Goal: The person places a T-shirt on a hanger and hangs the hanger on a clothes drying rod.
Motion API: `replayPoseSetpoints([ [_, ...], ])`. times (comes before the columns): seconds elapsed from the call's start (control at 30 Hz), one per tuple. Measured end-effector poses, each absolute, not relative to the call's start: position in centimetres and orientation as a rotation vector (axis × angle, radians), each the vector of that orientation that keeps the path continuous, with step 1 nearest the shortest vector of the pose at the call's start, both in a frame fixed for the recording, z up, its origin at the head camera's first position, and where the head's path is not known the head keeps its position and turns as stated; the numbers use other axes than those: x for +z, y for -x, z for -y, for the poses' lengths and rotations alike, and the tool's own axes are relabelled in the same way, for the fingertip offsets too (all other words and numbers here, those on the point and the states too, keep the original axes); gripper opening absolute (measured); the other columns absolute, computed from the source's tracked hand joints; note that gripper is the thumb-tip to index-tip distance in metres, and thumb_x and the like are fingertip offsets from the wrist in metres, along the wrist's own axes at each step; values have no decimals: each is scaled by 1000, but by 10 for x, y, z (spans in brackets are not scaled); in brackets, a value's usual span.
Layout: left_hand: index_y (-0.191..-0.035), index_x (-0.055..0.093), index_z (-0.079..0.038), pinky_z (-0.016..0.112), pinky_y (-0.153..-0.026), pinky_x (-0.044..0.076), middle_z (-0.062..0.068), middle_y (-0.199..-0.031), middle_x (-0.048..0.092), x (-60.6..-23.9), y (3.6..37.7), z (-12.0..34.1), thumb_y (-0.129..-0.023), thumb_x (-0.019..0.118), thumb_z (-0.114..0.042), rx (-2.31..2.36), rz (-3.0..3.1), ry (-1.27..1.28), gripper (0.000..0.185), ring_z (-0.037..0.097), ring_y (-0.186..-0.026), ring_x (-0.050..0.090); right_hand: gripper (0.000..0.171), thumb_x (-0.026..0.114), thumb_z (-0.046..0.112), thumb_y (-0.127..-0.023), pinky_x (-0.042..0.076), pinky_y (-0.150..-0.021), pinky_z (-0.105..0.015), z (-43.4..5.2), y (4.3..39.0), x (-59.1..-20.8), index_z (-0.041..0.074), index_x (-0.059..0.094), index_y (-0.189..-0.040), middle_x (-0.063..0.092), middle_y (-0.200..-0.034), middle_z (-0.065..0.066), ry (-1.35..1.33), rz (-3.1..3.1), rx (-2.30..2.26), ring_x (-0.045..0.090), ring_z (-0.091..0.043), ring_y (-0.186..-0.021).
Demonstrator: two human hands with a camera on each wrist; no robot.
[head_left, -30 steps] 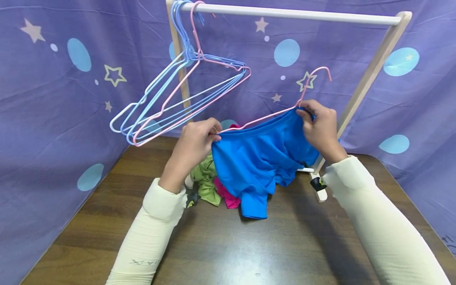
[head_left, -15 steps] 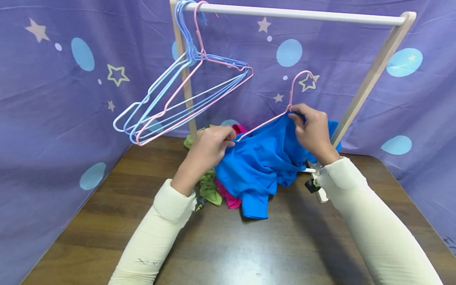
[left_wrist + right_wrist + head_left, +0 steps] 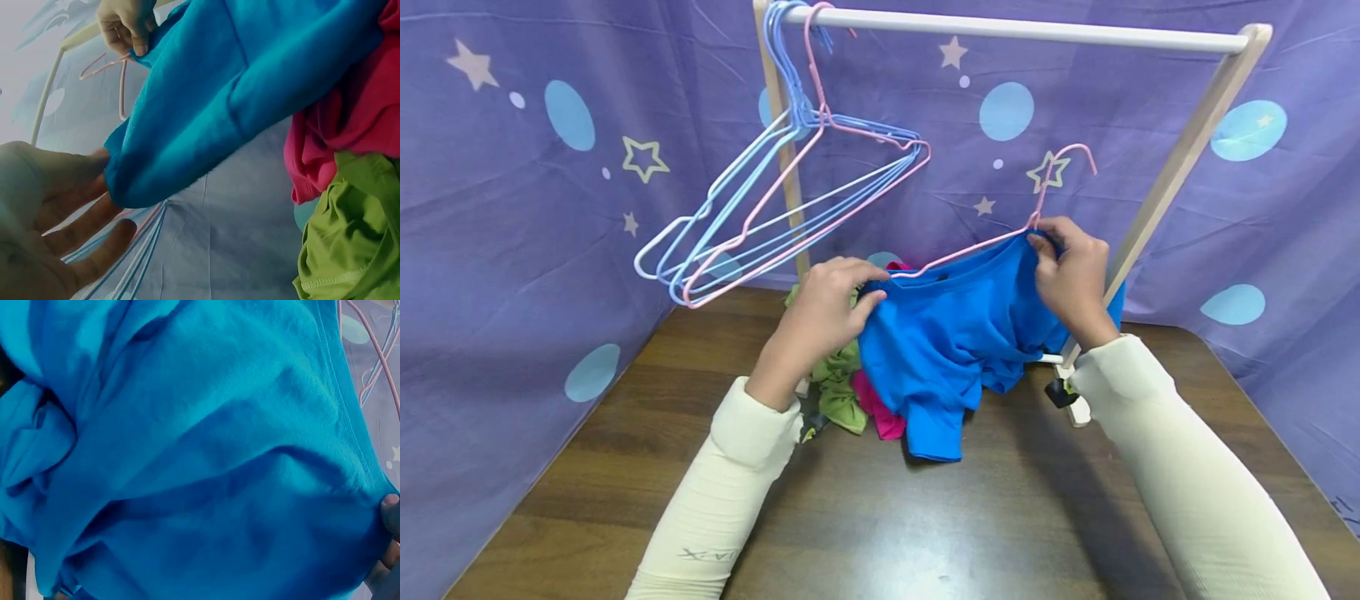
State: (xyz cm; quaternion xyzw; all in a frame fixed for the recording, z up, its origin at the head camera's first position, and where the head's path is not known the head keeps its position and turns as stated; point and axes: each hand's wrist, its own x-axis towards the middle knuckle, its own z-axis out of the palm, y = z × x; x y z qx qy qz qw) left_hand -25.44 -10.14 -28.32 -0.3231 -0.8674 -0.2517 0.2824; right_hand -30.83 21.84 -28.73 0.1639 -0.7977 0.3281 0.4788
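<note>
- Head view: the left hand (image 3: 829, 304) pinches the left end of the blue shirt's (image 3: 951, 342) upper edge, and the right hand (image 3: 1073, 271) grips the other end at the neck of a pink hanger (image 3: 1000, 229). The shirt is held in the air between the hands, its lower part drooping onto the table (image 3: 887, 517) in front of the rack (image 3: 1180, 158)
- The hanger's wire runs along or just inside the shirt's top edge, its hook free and pointing up. Judging by this, the step in hand is fitting the shirt onto the hanger; the next move calls for getting both hanger shoulders fully inside the cloth and spreading the fabric evenly, with the hook kept clear
- A green garment (image 3: 838, 387) and a pink garment (image 3: 880, 412) lie in a heap under the shirt. Spare hangers (image 3: 775, 208) hang at the left end of the bar (image 3: 1015, 29)
- The left sleeve (image 3: 715, 508) bears small grey lettering, seen upside down and too small to read for sure; no other writing shows
- Left wrist view: thumb and fingers (image 3: 94, 164) close on the corner of the shirt (image 3: 250, 87), the remaining fingers relaxed below it. The right hand (image 3: 128, 25) shows farther off, clamped on the cloth at the pink wire (image 3: 103, 62). The pink garment (image 3: 356, 125) and the green one (image 3: 350, 250) lie at the right
- Right wrist view: blue cloth (image 3: 187, 456) fills the frame; only fingertips (image 3: 390, 515) show at the right edge, pressed to the fabric. No label shows
</note>
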Motion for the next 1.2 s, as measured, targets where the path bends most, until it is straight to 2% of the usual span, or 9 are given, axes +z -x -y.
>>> replayPoseSetpoints([
  [0.13, -129, 70, -6, 45, -107, 44, 12, -133, 67, -282, 256, 104, -92, 75, -7, -685, 2428, 869, 38, 32, -125, 60, 7, 70, -3, -93, 44, -77, -11, -220, 310, -284, -5, 74, -98, 77, -95, -16, -370, 1938, 806, 74, -26, -86],
  [0.27, -138, 64, -6, 46, -109, 42, 12, -141, 62, -284, 260, 104, -93, 73, -3, -743, 2427, 861, 46, 33, -128, 57, 8, 69, -3, -93, 42, -78, -5, -222, 310, -281, -6, 74, -99, 77, -97, -17, -342, 1931, 818, 74, -26, -89],
  [0.43, -127, 71, -2, 39, -89, 58, 15, -126, 70, -288, 263, 102, -91, 72, 6, -901, 2204, 802, 37, 30, -108, 68, 8, 68, -2, -94, 43, -79, -4, -221, 308, -279, -7, 73, -99, 77, -96, -16, -319, 1899, 864, 75, -26, -89],
  [0.53, -117, 75, 1, 37, -76, 60, 17, -112, 74, -288, 263, 102, -90, 71, 10, -942, 2108, 781, 29, 28, -92, 72, 7, 69, -1, -94, 44, -80, -5, -221, 306, -278, -6, 74, -97, 77, -94, -15, -329, 1878, 864, 74, -25, -88],
  [0.63, -110, 77, 3, 39, -76, 59, 18, -103, 76, -286, 262, 103, -89, 71, 11, -904, 2083, 782, 24, 31, -89, 72, 7, 70, 0, -94, 45, -81, -9, -220, 305, -277, -4, 75, -98, 77, -94, -15, -354, 1876, 837, 74, -26, -87],
  [0.73, -107, 78, 3, 42, -79, 58, 17, -103, 77, -285, 261, 104, -89, 71, 10, -842, 2096, 800, 21, 34, -90, 72, 8, 70, 2, -95, 47, -80, -14, -219, 304, -277, -3, 75, -98, 77, -95, -14, -370, 1889, 811, 74, -26, -86],
  [1.0, -108, 79, 0, 41, -75, 55, 14, -104, 77, -289, 256, 98, -91, 68, 9, -665, 2162, 784, 23, 32, -84, 67, 7, 71, 2, -94, 45, -76, -15, -213, 304, -280, -2, 75, -97, 78, -95, -12, -371, 1915, 797, 73, -25, -84],
  [1.2, -107, 79, -1, 39, -73, 55, 11, -102, 78, -294, 257, 91, -89, 67, 11, -600, 2156, 799, 25, 30, -83, 65, 8, 71, 3, -95, 50, -75, -26, -207, 300, -283, -1, 77, -99, 78, -96, -12, -382, 1921, 803, 73, -25, -84],
])
